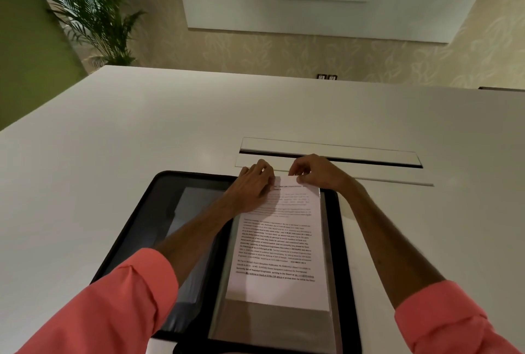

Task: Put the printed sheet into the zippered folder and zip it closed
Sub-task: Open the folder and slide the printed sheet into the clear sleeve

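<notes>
A black zippered folder [136, 228] lies open flat on the white table, near the front edge. The printed sheet [279, 254], white with black text, lies on the folder's right half over a clear sleeve. My left hand [252, 186] rests on the sheet's top left corner, fingers curled on the paper. My right hand [315, 171] pinches the sheet's top edge near the right corner. Both forearms reach over the folder, with coral sleeves at the bottom of the view.
A long cable slot with a flap [329, 154] runs across the white table [113, 132] just beyond my hands. A potted palm [93, 12] stands at the back left by a green wall. A white panel hangs on the far wall.
</notes>
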A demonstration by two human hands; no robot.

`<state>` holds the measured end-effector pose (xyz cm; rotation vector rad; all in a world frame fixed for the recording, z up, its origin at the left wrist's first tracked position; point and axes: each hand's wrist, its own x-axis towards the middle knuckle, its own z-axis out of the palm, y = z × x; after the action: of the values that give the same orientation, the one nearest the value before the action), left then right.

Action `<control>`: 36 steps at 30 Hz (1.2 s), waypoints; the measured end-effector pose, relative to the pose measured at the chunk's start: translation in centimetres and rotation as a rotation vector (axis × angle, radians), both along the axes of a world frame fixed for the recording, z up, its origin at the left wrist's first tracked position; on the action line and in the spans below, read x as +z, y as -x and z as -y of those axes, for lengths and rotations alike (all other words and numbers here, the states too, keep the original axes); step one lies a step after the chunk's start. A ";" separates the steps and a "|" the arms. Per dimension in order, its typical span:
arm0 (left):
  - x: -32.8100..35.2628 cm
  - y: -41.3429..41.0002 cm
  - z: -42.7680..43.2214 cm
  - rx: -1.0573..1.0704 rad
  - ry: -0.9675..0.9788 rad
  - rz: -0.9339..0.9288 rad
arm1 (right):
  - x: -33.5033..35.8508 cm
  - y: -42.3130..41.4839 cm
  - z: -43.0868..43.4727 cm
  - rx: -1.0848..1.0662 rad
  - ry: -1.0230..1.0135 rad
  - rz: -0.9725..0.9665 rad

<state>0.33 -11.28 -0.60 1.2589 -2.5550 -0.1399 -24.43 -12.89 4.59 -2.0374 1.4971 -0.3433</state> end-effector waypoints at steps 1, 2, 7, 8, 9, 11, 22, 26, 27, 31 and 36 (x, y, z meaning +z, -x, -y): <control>0.0 0.0 0.0 0.001 -0.011 0.007 | -0.2 -0.3 -0.2 0.009 0.022 -0.003; 0.1 0.1 0.0 0.003 -0.022 0.013 | -0.4 -0.5 -0.4 0.011 0.040 -0.006; 0.3 0.1 -0.3 0.029 -0.068 0.001 | -1.5 -1.5 -1.4 0.026 0.140 -0.023; 0.3 0.2 -0.4 0.037 -0.075 -0.006 | -1.5 -1.6 -1.6 0.027 0.142 -0.046; 0.3 0.2 -0.4 0.046 -0.082 -0.013 | -1.6 -1.7 -1.8 0.028 0.138 -0.067; 0.5 0.3 -0.6 0.066 -0.100 -0.028 | -1.6 -1.8 -2.2 0.037 0.152 -0.091; 1.3 0.1 -0.9 0.064 -0.215 -0.148 | -1.8 -2.3 -3.3 0.114 0.286 -0.187; 1.5 0.1 -0.9 0.047 -0.293 -0.193 | -2.2 -2.3 -3.4 0.074 0.176 -0.209; 1.5 0.1 -0.9 0.044 -0.311 -0.197 | -2.3 -2.3 -3.3 0.056 0.152 -0.223; 1.6 0.3 -0.9 0.051 -0.365 -0.181 | -2.6 -1.9 -3.0 -0.015 0.098 -0.252; 1.5 0.4 -0.8 0.080 -0.376 -0.127 | -2.6 -1.5 -2.9 -0.079 0.043 -0.184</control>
<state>-0.06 -10.45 0.94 1.4244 -2.4372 -0.6873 -22.89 -9.98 1.95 -2.0944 1.6978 -0.2261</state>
